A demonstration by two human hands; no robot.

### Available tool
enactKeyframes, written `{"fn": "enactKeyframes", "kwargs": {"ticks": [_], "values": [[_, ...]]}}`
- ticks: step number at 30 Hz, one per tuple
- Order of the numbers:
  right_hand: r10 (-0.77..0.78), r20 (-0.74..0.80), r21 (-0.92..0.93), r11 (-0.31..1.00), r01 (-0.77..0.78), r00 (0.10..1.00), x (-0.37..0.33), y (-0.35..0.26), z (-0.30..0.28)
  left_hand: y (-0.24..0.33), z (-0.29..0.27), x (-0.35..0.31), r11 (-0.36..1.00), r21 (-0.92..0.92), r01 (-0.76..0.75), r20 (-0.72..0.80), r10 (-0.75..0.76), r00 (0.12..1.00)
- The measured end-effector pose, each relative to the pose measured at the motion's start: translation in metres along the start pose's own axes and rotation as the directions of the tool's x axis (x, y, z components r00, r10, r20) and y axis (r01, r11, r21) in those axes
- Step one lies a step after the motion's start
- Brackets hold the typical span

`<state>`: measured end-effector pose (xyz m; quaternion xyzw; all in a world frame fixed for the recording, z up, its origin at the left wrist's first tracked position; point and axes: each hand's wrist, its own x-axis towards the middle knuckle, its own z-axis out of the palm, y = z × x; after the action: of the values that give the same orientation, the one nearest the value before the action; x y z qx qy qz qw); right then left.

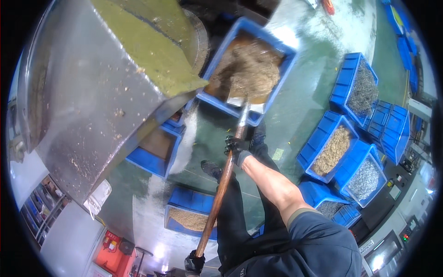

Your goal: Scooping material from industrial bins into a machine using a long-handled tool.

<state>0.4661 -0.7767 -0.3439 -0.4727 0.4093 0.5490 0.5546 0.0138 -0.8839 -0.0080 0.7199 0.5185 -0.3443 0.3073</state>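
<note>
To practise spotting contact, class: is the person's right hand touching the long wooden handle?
Touching: the head view shows the gloved right hand closed around the wooden handle, which emerges above and below it.

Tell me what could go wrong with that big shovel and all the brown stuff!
Some loose brown stuff might spill over the blue bin's rim onto the green floor.
The shovel might bump the big metal chute, because its pointed corner sticks out right beside the bin.
The person's feet are close to the bin, so a shoe might catch on it.
</note>
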Motion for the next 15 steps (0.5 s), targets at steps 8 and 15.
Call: {"fn": "enactKeyframes", "kwargs": {"ticks": [8,15], "values": [[0.001,0.026,0.002,1.000,-0.001,1.000,0.001,0.004,0.002,0.026,-0.021,0.014,0.784,-0.479,0.396,0.286,-0.287,0.914],[-0.062,-0.099,-0.061,0.997,0.056,0.993,0.003,-0.002,0.012,0.020,-0.035,0.018,0.743,-0.518,0.424,0.425,-0.207,0.881]]}}
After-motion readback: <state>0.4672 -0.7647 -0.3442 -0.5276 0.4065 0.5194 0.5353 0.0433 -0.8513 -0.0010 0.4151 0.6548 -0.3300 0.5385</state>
